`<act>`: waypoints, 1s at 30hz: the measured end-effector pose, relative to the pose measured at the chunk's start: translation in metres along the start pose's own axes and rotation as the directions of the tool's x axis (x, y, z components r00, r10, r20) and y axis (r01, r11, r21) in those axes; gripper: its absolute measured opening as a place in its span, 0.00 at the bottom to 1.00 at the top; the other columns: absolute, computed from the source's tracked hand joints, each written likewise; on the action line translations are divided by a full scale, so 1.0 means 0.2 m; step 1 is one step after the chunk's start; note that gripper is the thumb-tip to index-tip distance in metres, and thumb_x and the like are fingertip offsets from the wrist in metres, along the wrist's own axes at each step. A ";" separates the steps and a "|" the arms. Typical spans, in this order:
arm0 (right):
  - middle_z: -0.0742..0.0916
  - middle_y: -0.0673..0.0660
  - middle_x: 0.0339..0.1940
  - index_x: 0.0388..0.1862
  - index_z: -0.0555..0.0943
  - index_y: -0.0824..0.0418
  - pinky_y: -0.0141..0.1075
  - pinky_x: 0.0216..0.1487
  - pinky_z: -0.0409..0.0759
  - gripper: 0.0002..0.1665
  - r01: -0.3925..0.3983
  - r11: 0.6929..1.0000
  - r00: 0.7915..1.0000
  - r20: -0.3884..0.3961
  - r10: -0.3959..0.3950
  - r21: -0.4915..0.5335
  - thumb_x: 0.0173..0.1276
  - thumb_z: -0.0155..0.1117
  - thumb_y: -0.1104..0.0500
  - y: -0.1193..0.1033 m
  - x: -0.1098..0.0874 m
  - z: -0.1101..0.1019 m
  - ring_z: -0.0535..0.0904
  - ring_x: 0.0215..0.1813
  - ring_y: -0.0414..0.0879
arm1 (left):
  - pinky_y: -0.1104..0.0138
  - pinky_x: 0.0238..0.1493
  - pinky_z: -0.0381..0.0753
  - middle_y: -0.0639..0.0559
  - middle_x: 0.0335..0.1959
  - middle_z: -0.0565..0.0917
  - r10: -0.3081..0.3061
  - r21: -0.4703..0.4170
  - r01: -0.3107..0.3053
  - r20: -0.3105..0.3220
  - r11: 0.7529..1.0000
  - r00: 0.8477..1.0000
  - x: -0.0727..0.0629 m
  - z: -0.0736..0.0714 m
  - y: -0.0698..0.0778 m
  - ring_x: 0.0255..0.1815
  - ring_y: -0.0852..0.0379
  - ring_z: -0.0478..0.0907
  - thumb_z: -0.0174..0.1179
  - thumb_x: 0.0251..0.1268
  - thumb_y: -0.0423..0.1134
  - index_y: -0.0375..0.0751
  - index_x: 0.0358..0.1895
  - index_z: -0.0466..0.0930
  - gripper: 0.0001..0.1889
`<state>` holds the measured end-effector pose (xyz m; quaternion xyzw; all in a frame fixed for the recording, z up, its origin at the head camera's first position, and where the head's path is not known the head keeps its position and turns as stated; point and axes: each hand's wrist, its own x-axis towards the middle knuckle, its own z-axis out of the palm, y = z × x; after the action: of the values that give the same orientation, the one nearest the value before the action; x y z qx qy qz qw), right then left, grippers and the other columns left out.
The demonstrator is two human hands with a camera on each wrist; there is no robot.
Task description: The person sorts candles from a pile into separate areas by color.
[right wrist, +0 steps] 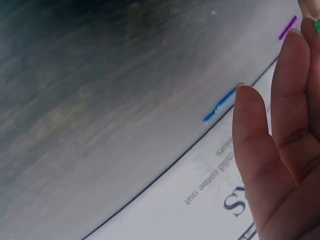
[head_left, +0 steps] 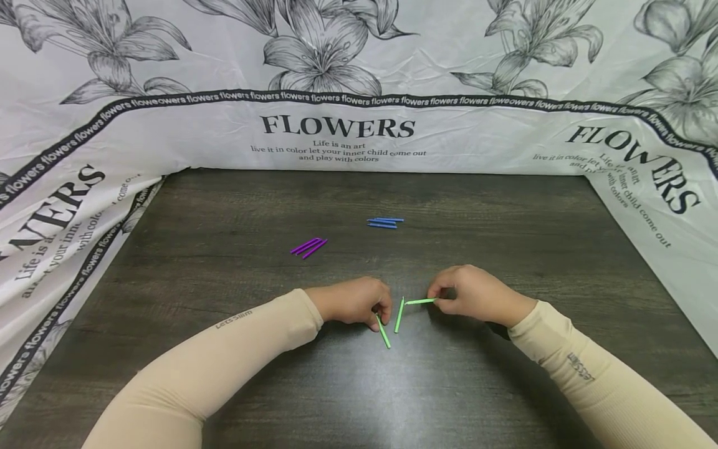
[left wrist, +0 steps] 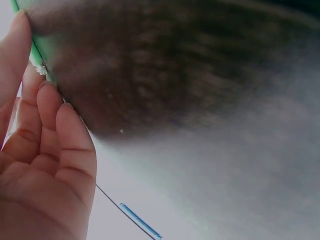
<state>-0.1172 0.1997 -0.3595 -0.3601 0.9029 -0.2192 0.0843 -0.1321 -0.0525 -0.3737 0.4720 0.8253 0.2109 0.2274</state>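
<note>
In the head view my left hand (head_left: 358,300) pinches the upper end of a slim green candle (head_left: 384,335), which slants down to the right. My right hand (head_left: 475,292) holds another green candle (head_left: 419,302) by its right end between thumb and finger; it points left, nearly level. Between the hands, a third green candle (head_left: 399,317) lies on the table, its top right by the tip of the right-hand one. The left wrist view shows part of the held green candle (left wrist: 36,51) at the fingertips. Only a speck of green appears in the right wrist view.
Several purple candles (head_left: 309,247) lie beyond the left hand, and several blue candles (head_left: 384,222) lie farther back, near the middle. A white floral cloth (head_left: 224,137) borders the dark wooden table (head_left: 252,206) at the back and both sides.
</note>
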 end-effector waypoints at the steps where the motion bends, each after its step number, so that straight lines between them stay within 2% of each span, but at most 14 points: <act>1: 0.86 0.44 0.34 0.33 0.85 0.56 0.35 0.37 0.79 0.09 -0.007 1.000 1.000 -0.015 0.007 0.004 0.57 0.67 0.69 0.00 -0.01 0.00 0.80 0.35 0.36 | 0.76 0.36 0.71 0.56 0.27 0.77 0.003 0.001 -0.003 -0.002 1.000 1.000 0.00 0.00 0.00 0.31 0.64 0.71 0.73 0.44 0.31 0.40 0.27 0.83 0.08; 5: 0.86 0.45 0.33 0.34 0.86 0.56 0.33 0.35 0.77 0.08 -0.070 0.997 0.994 -0.085 0.073 0.039 0.58 0.68 0.68 0.01 -0.03 -0.01 0.78 0.34 0.36 | 0.76 0.36 0.71 0.56 0.28 0.77 -0.004 0.001 0.004 0.002 1.000 1.000 -0.01 0.00 0.01 0.31 0.64 0.71 0.73 0.45 0.30 0.40 0.27 0.83 0.08; 8: 0.85 0.45 0.33 0.35 0.86 0.56 0.34 0.35 0.76 0.08 -0.156 0.984 0.975 -0.147 0.166 0.081 0.59 0.67 0.67 0.02 -0.05 -0.03 0.78 0.34 0.37 | 0.76 0.37 0.71 0.56 0.28 0.77 -0.011 0.004 0.011 0.003 1.000 1.000 -0.01 0.01 0.01 0.31 0.65 0.71 0.73 0.45 0.30 0.41 0.27 0.83 0.08; 14: 0.86 0.50 0.36 0.41 0.85 0.60 0.44 0.43 0.78 0.07 -0.301 0.943 0.909 -0.257 0.328 0.140 0.64 0.66 0.65 0.02 -0.08 -0.08 0.80 0.40 0.46 | 0.74 0.38 0.71 0.56 0.28 0.77 -0.007 0.002 0.007 -0.008 1.000 1.000 -0.01 0.01 0.01 0.32 0.62 0.72 0.73 0.45 0.30 0.41 0.27 0.83 0.08; 17: 0.86 0.53 0.37 0.43 0.85 0.62 0.44 0.41 0.79 0.09 -0.360 0.918 0.876 -0.280 0.394 0.168 0.65 0.65 0.64 0.03 -0.08 -0.09 0.81 0.39 0.48 | 0.74 0.38 0.71 0.57 0.28 0.77 -0.009 -0.004 0.009 -0.009 1.000 1.000 0.00 0.01 0.01 0.32 0.61 0.72 0.73 0.45 0.29 0.41 0.27 0.83 0.08; 21: 0.87 0.56 0.38 0.45 0.84 0.63 0.42 0.36 0.78 0.10 -0.401 0.893 0.847 -0.290 0.446 0.203 0.66 0.64 0.64 0.05 -0.09 -0.09 0.81 0.37 0.48 | 0.74 0.38 0.71 0.57 0.27 0.76 0.001 0.006 -0.001 -0.013 1.000 1.000 -0.01 0.01 0.01 0.32 0.62 0.72 0.73 0.45 0.29 0.41 0.27 0.82 0.08; 30: 0.87 0.59 0.40 0.47 0.84 0.64 0.44 0.38 0.78 0.11 -0.451 0.863 0.796 -0.335 0.505 0.228 0.67 0.62 0.62 0.07 -0.09 -0.10 0.82 0.40 0.52 | 0.75 0.38 0.71 0.56 0.28 0.77 0.007 0.028 -0.007 -0.005 1.000 1.000 -0.01 0.00 0.01 0.32 0.64 0.71 0.73 0.45 0.30 0.41 0.27 0.82 0.08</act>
<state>-0.1192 0.2267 -0.3481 -0.0635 0.9458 -0.3180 -0.0168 -0.1297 -0.0523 -0.3731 0.4773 0.8272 0.2013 0.2178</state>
